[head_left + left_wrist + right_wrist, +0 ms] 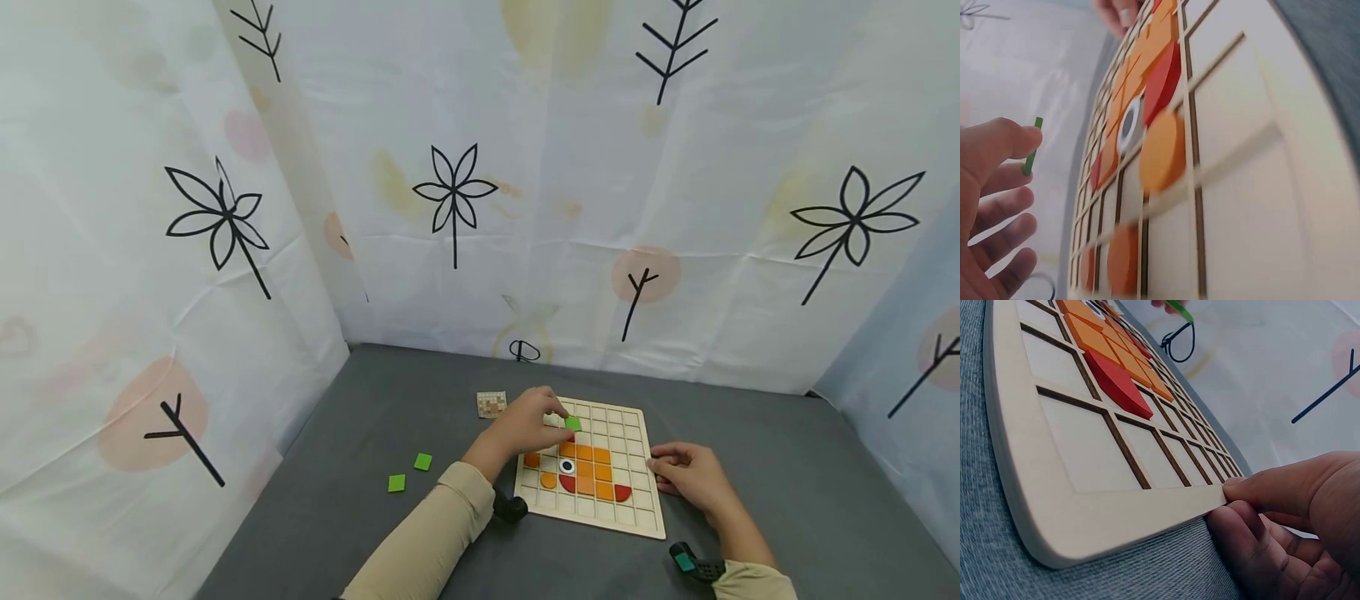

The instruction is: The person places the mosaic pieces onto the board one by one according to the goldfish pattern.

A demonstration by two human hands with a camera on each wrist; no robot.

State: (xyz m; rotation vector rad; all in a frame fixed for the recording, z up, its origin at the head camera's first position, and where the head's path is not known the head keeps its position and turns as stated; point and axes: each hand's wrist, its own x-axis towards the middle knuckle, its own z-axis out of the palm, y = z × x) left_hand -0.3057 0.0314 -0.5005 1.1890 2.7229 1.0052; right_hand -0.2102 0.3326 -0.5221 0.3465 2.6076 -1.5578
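Note:
My left hand [531, 423] pinches a green square tile [1033, 147] between thumb and forefinger, above the far part of a wooden grid board [637, 528]. In the left wrist view the tile is on edge and clear of the board, with the other fingers spread loosely. Orange square tiles [594, 471], red rounded pieces [622, 493], an orange disc [548, 480] and a white disc with a black centre [567, 466] lie in the board's cells. My right hand [693, 477] grips the board's right edge, thumb on the rim and curled fingers against the side.
Two loose green tiles [409, 472] lie on the grey table [337, 517] left of the board. A small patterned card [491, 405] lies beyond the left hand. White printed curtains [570, 275] hang behind and at both sides.

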